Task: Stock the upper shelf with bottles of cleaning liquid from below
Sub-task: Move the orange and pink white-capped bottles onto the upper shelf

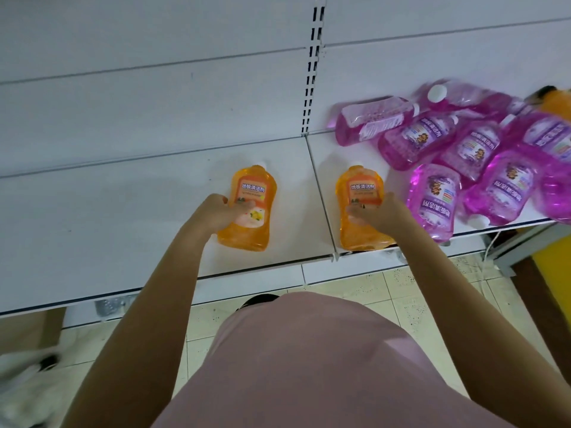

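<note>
Two orange bottles of cleaning liquid stand upright on the white shelf (123, 217). My left hand (216, 211) grips the left orange bottle (251, 193) around its middle. My right hand (381, 213) grips the right orange bottle (358, 193), which stands just right of the seam between the two shelf boards, near the front edge. Both bottles have white caps and orange labels that face me.
A heap of several pink-purple bottles (469, 149) lies on the shelf to the right, close to my right hand. Another orange bottle (556, 103) shows at the far right edge. The slotted upright (312, 66) divides the back panels. Tiled floor (401, 298) lies below.
</note>
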The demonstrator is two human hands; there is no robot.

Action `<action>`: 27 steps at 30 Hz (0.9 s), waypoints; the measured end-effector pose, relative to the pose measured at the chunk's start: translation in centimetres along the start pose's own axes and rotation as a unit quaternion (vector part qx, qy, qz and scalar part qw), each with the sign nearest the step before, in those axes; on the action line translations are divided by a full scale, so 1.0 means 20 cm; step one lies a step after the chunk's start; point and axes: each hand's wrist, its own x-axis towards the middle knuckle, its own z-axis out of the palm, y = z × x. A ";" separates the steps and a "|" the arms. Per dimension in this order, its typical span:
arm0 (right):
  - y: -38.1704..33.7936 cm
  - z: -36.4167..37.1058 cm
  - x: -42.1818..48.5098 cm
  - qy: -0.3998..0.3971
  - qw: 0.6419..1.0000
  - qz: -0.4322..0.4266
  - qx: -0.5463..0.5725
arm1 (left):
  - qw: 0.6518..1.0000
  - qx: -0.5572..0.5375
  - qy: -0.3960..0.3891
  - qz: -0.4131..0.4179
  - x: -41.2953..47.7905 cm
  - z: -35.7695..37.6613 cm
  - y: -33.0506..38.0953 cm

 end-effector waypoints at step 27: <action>0.11 0.14 -0.53 0.027 0.947 -0.124 0.296 | 0.950 -0.208 0.066 0.221 -0.36 -0.22 -0.32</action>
